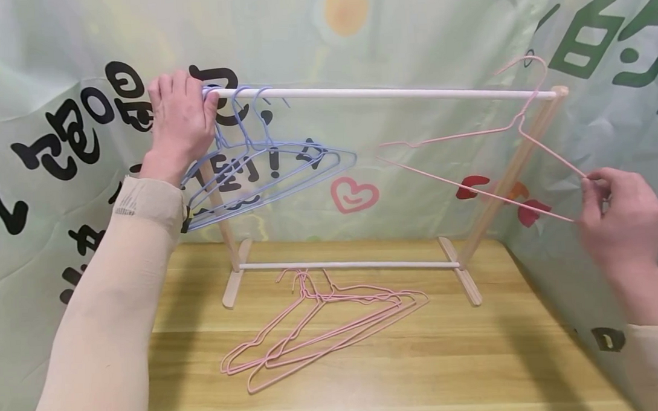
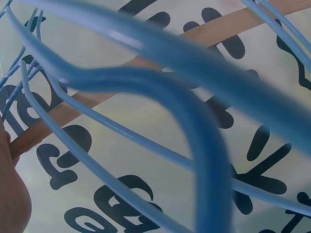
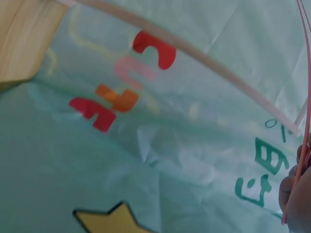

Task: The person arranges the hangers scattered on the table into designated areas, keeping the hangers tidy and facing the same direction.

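Note:
My left hand grips the left end of the rack's white top bar, fingers over the top and thumb in front. Beside it several blue wire hangers hang from the bar; in the left wrist view a blue hanger looms close. At the right my right hand pinches one corner of a pink wire hanger. That hanger's hook stands above the bar's right end and overlaps it in the head view. In the right wrist view the pink hanger passes by the curled fingers.
Several pink hangers lie in a loose pile on the wooden table, in front of the rack's lower bar. Wooden feet support the rack. A printed cloth hangs behind and at both sides.

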Available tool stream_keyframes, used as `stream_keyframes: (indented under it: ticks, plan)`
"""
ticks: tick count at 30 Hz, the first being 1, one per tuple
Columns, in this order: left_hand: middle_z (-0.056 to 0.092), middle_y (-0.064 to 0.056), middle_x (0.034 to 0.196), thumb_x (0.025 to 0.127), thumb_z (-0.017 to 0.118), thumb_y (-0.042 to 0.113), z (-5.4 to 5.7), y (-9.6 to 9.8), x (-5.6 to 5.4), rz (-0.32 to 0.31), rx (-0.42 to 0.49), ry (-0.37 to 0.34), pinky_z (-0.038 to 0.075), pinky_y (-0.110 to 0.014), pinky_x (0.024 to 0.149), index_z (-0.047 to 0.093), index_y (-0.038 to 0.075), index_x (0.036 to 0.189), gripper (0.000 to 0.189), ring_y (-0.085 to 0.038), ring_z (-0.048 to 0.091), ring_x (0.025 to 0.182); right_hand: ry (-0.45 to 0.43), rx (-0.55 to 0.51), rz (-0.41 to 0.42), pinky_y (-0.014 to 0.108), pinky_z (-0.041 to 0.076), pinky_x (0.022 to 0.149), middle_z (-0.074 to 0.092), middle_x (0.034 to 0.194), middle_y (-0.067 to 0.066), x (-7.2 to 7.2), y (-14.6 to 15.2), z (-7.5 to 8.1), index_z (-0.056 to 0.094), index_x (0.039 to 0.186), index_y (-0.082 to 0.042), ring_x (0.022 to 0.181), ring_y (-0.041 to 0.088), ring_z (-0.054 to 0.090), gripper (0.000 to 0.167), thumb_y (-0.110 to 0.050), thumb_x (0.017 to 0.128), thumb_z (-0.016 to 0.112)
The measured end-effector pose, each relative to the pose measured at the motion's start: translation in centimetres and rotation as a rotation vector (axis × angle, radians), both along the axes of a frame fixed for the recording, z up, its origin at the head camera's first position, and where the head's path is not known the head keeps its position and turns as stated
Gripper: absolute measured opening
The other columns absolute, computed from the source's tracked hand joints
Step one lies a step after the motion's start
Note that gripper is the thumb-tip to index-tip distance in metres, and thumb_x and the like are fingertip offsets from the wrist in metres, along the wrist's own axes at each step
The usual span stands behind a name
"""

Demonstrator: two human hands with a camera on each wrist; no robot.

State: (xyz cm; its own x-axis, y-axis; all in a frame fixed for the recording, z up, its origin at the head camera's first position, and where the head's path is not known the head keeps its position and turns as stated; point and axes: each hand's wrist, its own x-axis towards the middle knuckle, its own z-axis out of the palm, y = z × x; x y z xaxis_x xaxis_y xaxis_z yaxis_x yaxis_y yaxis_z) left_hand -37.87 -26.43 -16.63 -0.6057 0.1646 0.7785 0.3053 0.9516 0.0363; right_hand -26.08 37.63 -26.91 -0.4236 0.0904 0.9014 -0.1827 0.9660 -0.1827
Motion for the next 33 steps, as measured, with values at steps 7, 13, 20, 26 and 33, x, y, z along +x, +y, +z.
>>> stream_keyframes:
  ticks: [7,13,20,26,33]
  plan:
    - [0.04,-0.024,0.111,0.112,0.025,0.044,-0.1,0.1,0.0,0.005,-0.008,-0.002,0.013,-0.053,0.109,0.048,-0.007,0.108,0.056,-0.045,0.028,0.11,-0.074,-0.009,-0.017,0.056,0.036,0.078,0.059,0.099,0.031,0.3,1.2,0.0,0.059,0.12,0.009,0.097,0.052,0.054,0.031,-0.017,0.109,0.048]
    - [0.04,-0.024,0.111,0.112,0.025,0.045,-0.1,-0.2,-0.2,0.018,-0.007,-0.006,0.013,-0.053,0.108,0.048,-0.007,0.109,0.056,-0.045,0.028,0.11,-0.183,-0.052,-0.042,0.065,0.032,0.091,0.052,0.102,0.033,0.5,1.7,0.2,0.055,0.122,0.012,0.104,0.055,0.047,0.032,-0.015,0.11,0.043]
    - [0.04,-0.023,0.111,0.112,0.026,0.044,-0.1,0.0,0.0,0.006,-0.01,-0.011,0.013,-0.054,0.109,0.048,-0.007,0.109,0.055,-0.045,0.028,0.11,-0.217,-0.009,-0.081,0.057,0.033,0.071,0.056,0.1,0.032,0.3,2.6,-0.1,0.06,0.115,0.01,0.095,0.054,0.051,0.026,-0.011,0.106,0.049]
    - [0.04,-0.024,0.111,0.112,0.026,0.043,0.0,0.2,0.2,0.012,-0.012,-0.008,0.014,-0.054,0.108,0.047,-0.007,0.11,0.055,-0.045,0.028,0.11,-0.167,0.016,-0.08,0.056,0.033,0.062,0.059,0.101,0.03,0.2,3.0,-1.1,0.062,0.115,0.005,0.091,0.053,0.054,0.023,-0.013,0.105,0.052]
    - [0.04,-0.024,0.111,0.112,0.025,0.045,0.1,0.0,0.0,0.023,-0.015,-0.013,0.014,-0.054,0.109,0.047,-0.007,0.11,0.057,-0.046,0.029,0.11,-0.265,-0.006,-0.117,0.061,0.035,0.057,0.061,0.105,0.029,0.2,3.6,-1.7,0.062,0.115,0.001,0.091,0.053,0.056,0.023,-0.016,0.106,0.049]
